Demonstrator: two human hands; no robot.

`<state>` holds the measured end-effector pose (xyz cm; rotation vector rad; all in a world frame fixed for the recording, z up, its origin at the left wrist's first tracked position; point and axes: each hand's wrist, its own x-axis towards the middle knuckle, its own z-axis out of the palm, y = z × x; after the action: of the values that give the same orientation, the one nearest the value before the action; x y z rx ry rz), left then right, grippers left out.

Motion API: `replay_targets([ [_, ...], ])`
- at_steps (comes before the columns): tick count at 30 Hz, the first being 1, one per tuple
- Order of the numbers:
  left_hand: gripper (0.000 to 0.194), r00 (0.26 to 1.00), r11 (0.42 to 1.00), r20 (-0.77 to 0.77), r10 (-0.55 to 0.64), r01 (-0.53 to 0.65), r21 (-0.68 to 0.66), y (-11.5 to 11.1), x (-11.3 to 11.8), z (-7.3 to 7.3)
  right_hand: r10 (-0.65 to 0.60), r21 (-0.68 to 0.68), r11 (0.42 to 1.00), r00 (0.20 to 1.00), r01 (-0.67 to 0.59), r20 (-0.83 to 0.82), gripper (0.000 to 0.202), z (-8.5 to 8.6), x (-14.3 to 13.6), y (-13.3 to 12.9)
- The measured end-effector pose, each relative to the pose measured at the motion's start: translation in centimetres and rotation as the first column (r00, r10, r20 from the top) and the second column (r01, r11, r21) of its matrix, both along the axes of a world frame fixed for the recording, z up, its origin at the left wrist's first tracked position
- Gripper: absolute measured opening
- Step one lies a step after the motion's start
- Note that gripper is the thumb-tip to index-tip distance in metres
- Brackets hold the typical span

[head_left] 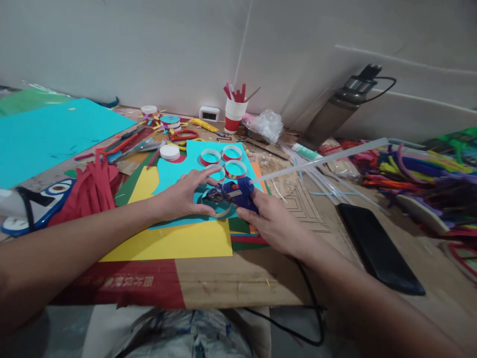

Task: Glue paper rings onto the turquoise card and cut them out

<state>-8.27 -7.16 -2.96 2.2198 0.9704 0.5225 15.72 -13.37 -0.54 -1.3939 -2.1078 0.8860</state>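
My right hand (270,219) is wrapped round a blue hot glue gun (241,194). A long translucent glue stick (320,161) juts from its back end, up to the right. The gun's dark nozzle points left, over a paper ring (223,215) on the turquoise paper (179,174). My left hand (182,196) curves its thumb and fingers round the left side of this ring, gripping it. Just beyond, several more red-and-white rings (236,170) stand on the same paper, one partly hidden behind my left fingers.
Yellow paper (186,243) lies nearest me. Red strips (95,186) are heaped at left; a paper cup (235,115) with sticks stands at the back. To the right are a black phone-like slab (380,248), clear glue sticks (328,184) and a bottle (337,107). The gun's cord (316,308) hangs over the front edge.
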Motion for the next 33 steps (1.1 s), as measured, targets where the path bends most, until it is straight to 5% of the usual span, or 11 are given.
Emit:
replay_targets([
  [14, 0.099, 0.999, 0.997, -0.042, 0.001, 0.003, 0.074, 0.13, -0.02, -0.12, -0.061, 0.076, 0.996, 0.988, 0.051, 0.139, 0.029, -0.13, 0.06, -0.3],
  [33, 0.098, 0.998, 0.999, -0.059, 0.009, -0.006, 0.044, 0.06, 0.05, 0.22, -0.024, 0.076, 0.997, 0.993, 0.015, 0.117, 0.031, -0.21, -0.05, -0.25],
])
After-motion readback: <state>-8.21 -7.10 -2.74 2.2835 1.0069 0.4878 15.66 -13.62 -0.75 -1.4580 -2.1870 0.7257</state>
